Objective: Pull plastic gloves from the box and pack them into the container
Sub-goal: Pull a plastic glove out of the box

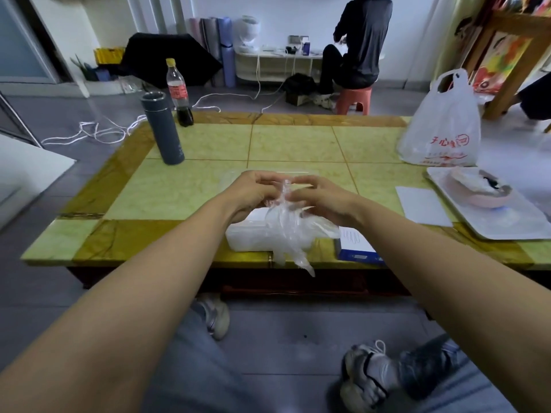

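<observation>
a: why work so near the worktop's (292,141) front edge?
b: the container (247,241) sits there, with the box (356,248) just beside it. short trip, i'd guess.
a: and the glove (286,231)?
b: hanging over the container (its fingers dangle past the edge). left hand (253,189) and right hand (322,198), close together, both pinch its bunched top, probably to gather it small.
</observation>
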Demonstrator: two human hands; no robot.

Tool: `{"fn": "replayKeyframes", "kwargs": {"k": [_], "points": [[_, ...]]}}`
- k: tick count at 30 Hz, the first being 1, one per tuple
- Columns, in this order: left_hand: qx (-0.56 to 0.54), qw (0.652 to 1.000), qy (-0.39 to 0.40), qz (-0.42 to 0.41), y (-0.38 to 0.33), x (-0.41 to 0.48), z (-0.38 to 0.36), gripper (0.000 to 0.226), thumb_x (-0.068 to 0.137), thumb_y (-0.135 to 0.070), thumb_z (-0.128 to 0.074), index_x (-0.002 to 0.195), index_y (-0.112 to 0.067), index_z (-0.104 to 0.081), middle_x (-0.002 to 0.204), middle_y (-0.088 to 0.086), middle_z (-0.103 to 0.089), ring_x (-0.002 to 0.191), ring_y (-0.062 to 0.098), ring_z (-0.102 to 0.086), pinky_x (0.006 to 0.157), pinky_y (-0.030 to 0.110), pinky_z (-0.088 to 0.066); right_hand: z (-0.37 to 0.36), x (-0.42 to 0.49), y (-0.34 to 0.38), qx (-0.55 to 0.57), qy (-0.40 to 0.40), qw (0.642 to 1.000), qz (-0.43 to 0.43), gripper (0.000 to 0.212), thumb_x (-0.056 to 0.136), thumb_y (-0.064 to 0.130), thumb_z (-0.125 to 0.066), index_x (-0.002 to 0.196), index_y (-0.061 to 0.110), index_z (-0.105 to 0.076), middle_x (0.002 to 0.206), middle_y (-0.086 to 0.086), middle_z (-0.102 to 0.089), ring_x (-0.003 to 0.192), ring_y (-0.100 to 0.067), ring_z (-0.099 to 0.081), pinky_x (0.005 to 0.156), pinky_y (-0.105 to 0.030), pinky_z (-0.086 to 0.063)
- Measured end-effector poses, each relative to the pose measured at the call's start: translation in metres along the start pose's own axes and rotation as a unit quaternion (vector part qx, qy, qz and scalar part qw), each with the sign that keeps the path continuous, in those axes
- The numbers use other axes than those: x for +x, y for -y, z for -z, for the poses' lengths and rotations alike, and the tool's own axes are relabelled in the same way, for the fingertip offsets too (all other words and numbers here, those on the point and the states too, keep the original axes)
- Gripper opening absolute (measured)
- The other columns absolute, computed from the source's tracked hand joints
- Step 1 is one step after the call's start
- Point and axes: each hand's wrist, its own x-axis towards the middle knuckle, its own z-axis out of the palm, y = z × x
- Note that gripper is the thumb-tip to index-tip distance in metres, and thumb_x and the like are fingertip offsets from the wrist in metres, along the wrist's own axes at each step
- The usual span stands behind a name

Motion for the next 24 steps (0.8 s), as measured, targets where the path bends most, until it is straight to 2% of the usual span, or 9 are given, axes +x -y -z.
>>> {"fn": "replayKeyframes", "kwargs": {"k": [3, 6, 9, 11, 13, 17, 20, 22, 24], "points": [[0.014, 0.997, -0.067, -0.017, 0.0, 0.004, 0.005, 0.04, 0.084, 0.01, -0.053, 0.115, -0.012, -0.066, 0.081, 0.004, -0.06, 0.06, 0.012, -0.054, 0.061, 0.02, -0.048, -0.011, 0.006, -0.001, -0.066, -0.022, 0.997, 0.017, 0.016, 0.082, 0.004, -0.07, 0.098, 0.004, -0.066, 0.065, 0.001, -0.056, 0.056, -0.011, -0.047, 0.054, -0.022, -0.04], [-0.095, 0.985, -0.142, 0.024, 0.006, 0.011, 0.016, 0.037, 0.087, -0.021, -0.069, 0.12, -0.011, -0.059, 0.095, 0.008, -0.062, 0.069, 0.016, -0.059, 0.068, 0.024, -0.048, -0.018, 0.013, -0.001, 0.009, -0.067, 0.997, 0.041, 0.002, 0.086, 0.007, -0.067, 0.086, 0.006, -0.065, 0.068, -0.003, -0.053, 0.057, -0.011, -0.041, 0.054, -0.023, -0.037], [-0.056, 0.988, -0.052, 0.133, 0.012, 0.012, 0.025, 0.068, 0.067, -0.056, -0.076, 0.118, -0.013, -0.065, 0.11, 0.007, -0.069, 0.098, 0.022, -0.062, 0.091, 0.036, -0.047, -0.021, 0.02, 0.001, 0.082, -0.112, 0.987, 0.081, 0.005, 0.089, 0.01, -0.065, 0.092, 0.006, -0.067, 0.08, -0.007, -0.064, 0.069, -0.014, -0.056, 0.064, -0.025, -0.048], [-0.059, 0.983, -0.004, 0.173, 0.016, 0.012, 0.031, 0.06, 0.067, -0.041, -0.082, 0.115, -0.007, -0.069, 0.109, 0.009, -0.07, 0.095, 0.023, -0.064, 0.087, 0.035, -0.05, -0.021, 0.024, 0.004, 0.119, -0.149, 0.977, 0.099, 0.005, 0.089, 0.006, -0.064, 0.086, 0.008, -0.066, 0.075, -0.004, -0.066, 0.065, -0.011, -0.062, 0.06, -0.022, -0.05], [-0.108, 0.977, -0.012, 0.183, 0.016, 0.016, 0.041, 0.047, 0.068, -0.023, -0.084, 0.108, -0.005, -0.068, 0.1, 0.009, -0.068, 0.081, 0.02, -0.062, 0.071, 0.03, -0.053, -0.018, 0.029, 0.004, 0.13, -0.188, 0.967, 0.114, 0.01, 0.089, 0.004, -0.063, 0.08, 0.008, -0.066, 0.069, -0.003, -0.065, 0.06, -0.011, -0.061, 0.056, -0.02, -0.049], [-0.186, 0.964, -0.114, 0.149, 0.013, 0.03, 0.053, 0.027, 0.079, -0.008, -0.076, 0.104, -0.005, -0.065, 0.109, 0.012, -0.067, 0.091, 0.021, -0.066, 0.088, 0.035, -0.055, -0.01, 0.044, -0.005, 0.123, -0.227, 0.963, 0.081, 0.014, 0.085, -0.003, -0.064, 0.095, 0.001, -0.056, 0.08, -0.017, -0.062, 0.062, -0.019, -0.062, 0.064, -0.031, -0.051], [-0.076, 0.969, -0.216, 0.091, 0.015, 0.039, 0.046, 0.018, 0.087, -0.003, -0.067, 0.101, -0.007, -0.057, 0.097, 0.015, -0.067, 0.067, 0.015, -0.069, 0.06, 0.023, -0.057, -0.01, 0.042, -0.013, 0.058, -0.206, 0.977, 0.015, 0.033, 0.082, -0.006, -0.068, 0.106, 0.003, -0.047, 0.096, -0.021, -0.059, 0.064, -0.02, -0.062, 0.058, -0.027, -0.057], [0.002, 0.975, -0.215, 0.061, 0.02, 0.045, 0.04, 0.018, 0.093, -0.004, -0.058, 0.108, -0.006, -0.05, 0.087, 0.011, -0.065, 0.048, 0.012, -0.065, 0.041, 0.019, -0.046, -0.009, 0.042, -0.015, -0.021, -0.221, 0.975, 0.017, 0.043, 0.083, 0.002, -0.07, 0.117, 0.006, -0.044, 0.107, -0.015, -0.057, 0.076, -0.015, -0.06, 0.063, -0.025, -0.055], [0.096, 0.976, -0.191, 0.05, 0.028, 0.054, 0.033, 0.013, 0.095, -0.01, -0.054, 0.106, -0.009, -0.048, 0.091, 0.011, -0.066, 0.049, 0.02, -0.065, 0.047, 0.025, -0.049, -0.004, 0.046, -0.014, -0.114, -0.299, 0.944, 0.081, 0.054, 0.082, 0.011, -0.071, 0.128, 0.011, -0.043, 0.117, -0.004, -0.051, 0.097, -0.013, -0.055, 0.077, -0.023, -0.046]]}}
